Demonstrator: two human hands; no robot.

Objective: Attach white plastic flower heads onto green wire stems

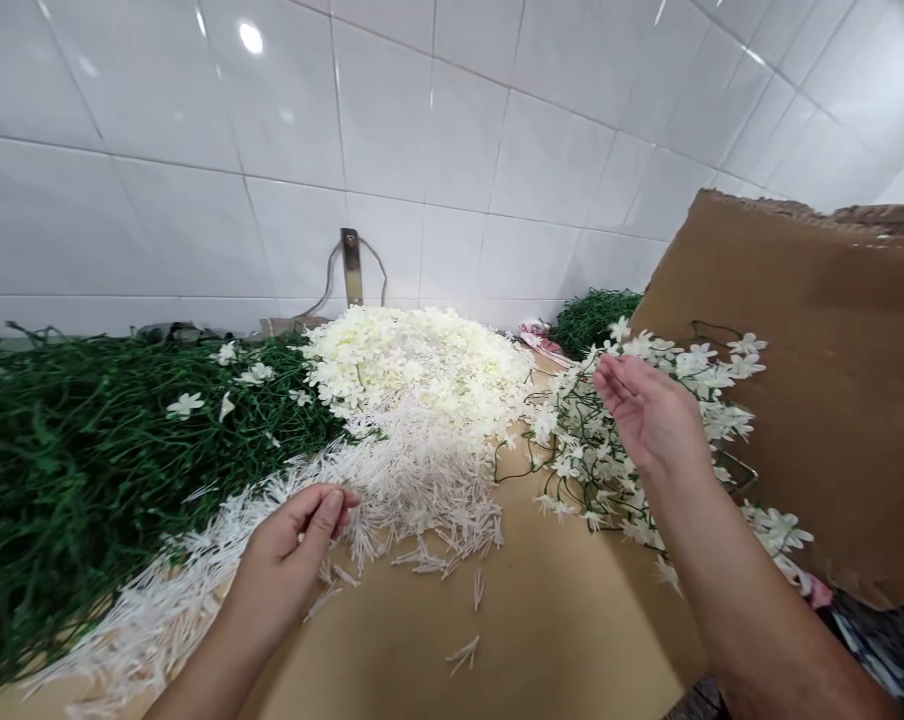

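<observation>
My left hand (298, 550) is closed in a pinch at the near edge of a heap of thin white branched plastic pieces (422, 470). Whatever sits between its fingertips is too small or hidden to make out. Raised over a pile of white artificial flowers on green stems (583, 450), my right hand (651, 405) has its fingers loosely stretched, palm partly showing, and holds nothing I can see. Between the hands, farther back, lies a mound of loose cream-white blossoms (422, 355).
A large tangle of green plastic stems (122, 450) fills the left side; another green bundle (594, 318) lies at the back right. A cardboard flap (797, 400) rises on the right. Behind stands a tiled wall (459, 150). Stray white pieces (464, 654) dot the brown surface.
</observation>
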